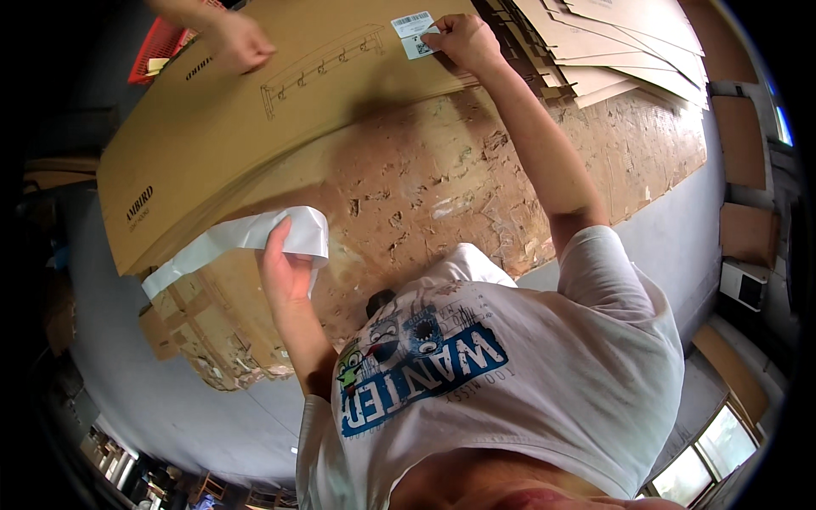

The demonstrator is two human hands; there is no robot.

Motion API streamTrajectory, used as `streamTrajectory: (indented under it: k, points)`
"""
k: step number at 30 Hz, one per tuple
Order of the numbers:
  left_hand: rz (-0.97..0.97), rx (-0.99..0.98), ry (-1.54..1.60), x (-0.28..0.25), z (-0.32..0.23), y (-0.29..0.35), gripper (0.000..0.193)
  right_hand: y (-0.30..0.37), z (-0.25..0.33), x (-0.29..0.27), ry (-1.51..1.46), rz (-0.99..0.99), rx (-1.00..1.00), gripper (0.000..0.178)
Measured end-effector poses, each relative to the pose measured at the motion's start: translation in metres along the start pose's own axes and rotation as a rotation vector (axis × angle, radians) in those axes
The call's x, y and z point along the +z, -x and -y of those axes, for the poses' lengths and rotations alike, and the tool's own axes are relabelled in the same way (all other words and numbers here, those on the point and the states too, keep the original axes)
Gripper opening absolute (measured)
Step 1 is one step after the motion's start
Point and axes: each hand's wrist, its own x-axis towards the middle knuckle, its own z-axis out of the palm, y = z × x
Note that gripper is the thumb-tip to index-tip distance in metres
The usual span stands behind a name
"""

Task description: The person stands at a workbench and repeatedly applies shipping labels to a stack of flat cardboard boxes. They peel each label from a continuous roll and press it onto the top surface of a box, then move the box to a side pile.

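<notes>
A white printed label point(416, 36) lies on the upper part of a large flat brown cardboard carton point(204, 161), near its right end. My right hand point(467, 42) has its fingers pinched together at the label's right edge. Whether the label is fully stuck down I cannot tell. Lower left, my left hand point(287, 259) is wrapped round a long white paper strip point(225, 238), thumb on top. The strip loops over the hand and trails left past the carton's near edge. A line drawing of a hook rack is printed on the carton.
Under the carton is a worn, scarred brown worktable point(408, 178). Flat cardboard sheets point(625, 42) are stacked at the far right. Another person's hand point(242, 44) hovers over the carton at far left, near a red plastic basket point(158, 47).
</notes>
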Motion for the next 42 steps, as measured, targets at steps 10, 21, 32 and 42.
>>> streamTrajectory:
  k: [10,21,32,42]
  points:
    - [-0.007,-0.012,0.038,-0.010,0.000,0.001,0.027,0.006,0.028,-0.023,0.102,0.079,0.033,0.022]
    - [0.001,0.034,0.046,-0.024,0.000,0.012,0.027,0.002,0.041,-0.026,0.443,0.128,-0.056,0.024]
    - [0.061,0.115,0.026,-0.032,-0.016,0.057,0.031,0.074,0.015,0.029,0.538,-0.265,-0.725,0.042]
    - [0.246,0.472,-0.301,-0.021,-0.083,0.144,0.023,0.286,0.198,0.010,-1.621,1.026,-0.466,0.068]
